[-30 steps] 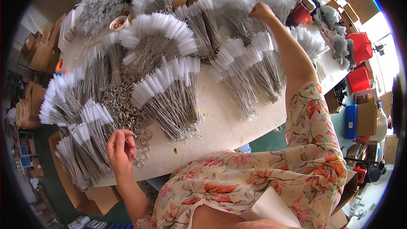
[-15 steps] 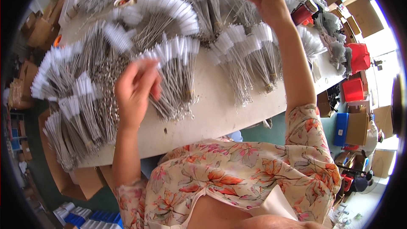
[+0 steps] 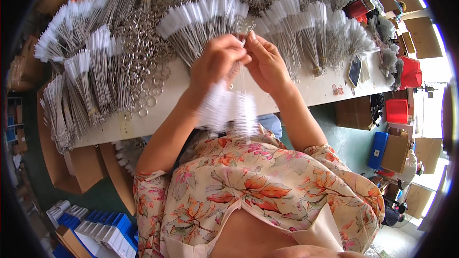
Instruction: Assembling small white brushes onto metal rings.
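Holding left hand (image 3: 216, 64) and right hand (image 3: 267, 67) close together, both curled, wrists angled inward, over the surface (image 3: 313, 91), gripping white brushes (image 3: 245, 113) dangling heads-down on the near side.

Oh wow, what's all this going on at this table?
Someone in a floral top is handling thin wire brushes with both hands. The right hand pinches wire ends, and the left hand meets it, too blurred to tell exactly what its fingers grip. White bristles hang below the hands, in front of the table. On the table lie fanned bundles of similar brushes, with loose metal rings heaped among them.
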{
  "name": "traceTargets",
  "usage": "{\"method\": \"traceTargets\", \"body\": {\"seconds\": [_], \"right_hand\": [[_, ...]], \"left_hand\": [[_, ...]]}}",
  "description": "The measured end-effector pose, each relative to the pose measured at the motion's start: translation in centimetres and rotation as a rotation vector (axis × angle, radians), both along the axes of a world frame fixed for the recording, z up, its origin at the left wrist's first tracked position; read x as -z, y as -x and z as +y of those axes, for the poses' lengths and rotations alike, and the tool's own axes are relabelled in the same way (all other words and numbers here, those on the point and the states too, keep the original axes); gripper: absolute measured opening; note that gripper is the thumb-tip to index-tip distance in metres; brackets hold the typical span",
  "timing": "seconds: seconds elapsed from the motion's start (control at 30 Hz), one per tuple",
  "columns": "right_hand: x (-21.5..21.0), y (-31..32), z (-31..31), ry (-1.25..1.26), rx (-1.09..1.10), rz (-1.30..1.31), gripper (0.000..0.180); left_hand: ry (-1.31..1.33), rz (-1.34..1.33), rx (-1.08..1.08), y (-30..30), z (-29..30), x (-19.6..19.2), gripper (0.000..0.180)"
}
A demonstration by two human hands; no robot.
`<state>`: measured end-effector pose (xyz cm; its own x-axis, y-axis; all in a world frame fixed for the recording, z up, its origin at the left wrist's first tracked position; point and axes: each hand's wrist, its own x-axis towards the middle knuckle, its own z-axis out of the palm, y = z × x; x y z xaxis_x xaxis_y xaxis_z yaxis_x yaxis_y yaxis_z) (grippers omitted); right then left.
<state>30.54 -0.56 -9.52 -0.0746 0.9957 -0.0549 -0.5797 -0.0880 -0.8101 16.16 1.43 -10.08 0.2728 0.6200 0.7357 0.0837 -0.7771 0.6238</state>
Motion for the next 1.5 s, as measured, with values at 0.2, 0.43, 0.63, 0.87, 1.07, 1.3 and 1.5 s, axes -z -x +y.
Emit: {"method": "traceTargets", "body": {"seconds": [0.2, 0.43, 0.63, 0.87, 1.07, 1.3, 1.5], "right_hand": [[-0.5, -1.6, -0.9, 0.106, -0.098, 0.08, 0.017], [-1.4, -2.4, -3.6, -0.291, -0.806, -2.721, 0.005], [-0.1, 1.6, -4.9, -0.236, -0.633, -1.534, 0.011], [-1.4, 2.8, -4.4, 0.318, -0.861, -0.705, 0.019], [-0.6, 0.0, -3.9, -0.386, -0.605, -1.597, 0.012], [1.0, 3.3, -4.1, -0.313, -0.387, -1.378, 0.009], [-1.5, 7.2, -1.3, -0.345, -0.183, -1.028, 0.01]], "left_hand": [[-0.071, 0.125, -0.075, 1.5, -4.1, 3.1, 0.033], [0.307, 0.171, 0.074, 5.8, -6.8, 5.8, 0.025], [0.468, 0.14, 0.034, 6.6, -8.3, 6.5, 0.025], [-0.017, 0.146, -0.062, 9.1, -7.9, 3.9, 0.026], [-0.113, 0.748, -0.363, 16.9, -1.5, 2.5, 0.023], [-0.062, 0.961, -0.269, 18.8, 1.8, 2.5, 0.019], [0.711, 0.014, -0.304, 14.6, -0.2, 1.0, 0.011]]}}
